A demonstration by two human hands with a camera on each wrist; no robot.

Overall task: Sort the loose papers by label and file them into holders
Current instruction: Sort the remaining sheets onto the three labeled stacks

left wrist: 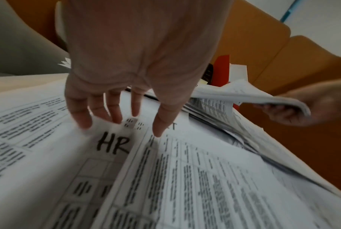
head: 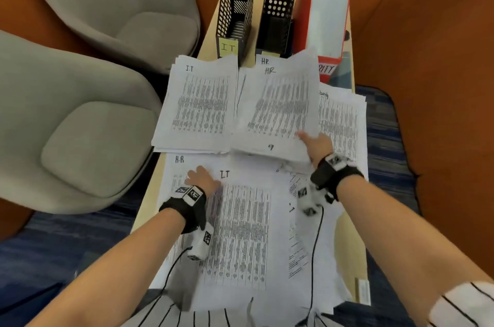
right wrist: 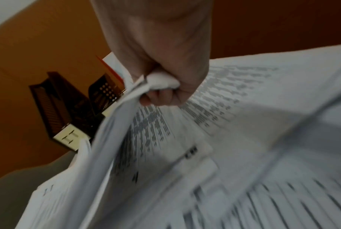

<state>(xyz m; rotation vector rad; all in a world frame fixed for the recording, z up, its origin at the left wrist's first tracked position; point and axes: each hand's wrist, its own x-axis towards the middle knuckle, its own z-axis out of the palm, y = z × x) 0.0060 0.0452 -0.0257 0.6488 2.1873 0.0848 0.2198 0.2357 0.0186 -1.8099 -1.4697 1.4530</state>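
Printed sheets cover the narrow table. An I.T pile [head: 199, 104] lies at the back left, an HR stack [head: 280, 107] in the middle, and a third pile [head: 342, 118] at the right. My right hand [head: 316, 143] grips the HR stack's near right corner [right wrist: 159, 82] and lifts it; thumb on top, fingers beneath. My left hand [head: 200, 177] presses straight fingers [left wrist: 81, 117] on a loose sheet marked HR [left wrist: 112, 145], beside a loose I.T sheet [head: 240, 225]. Behind stand a black mesh holder labelled IT [head: 235, 5], a second black holder [head: 278, 11] and a red holder [head: 328, 5].
Two grey upholstered chairs [head: 80, 118] stand close along the table's left side. Orange partition walls close in the back and right. Blue carpet [head: 387, 152] shows to the right. More loose sheets [head: 302, 246] spread over the near table down to my striped shirt.
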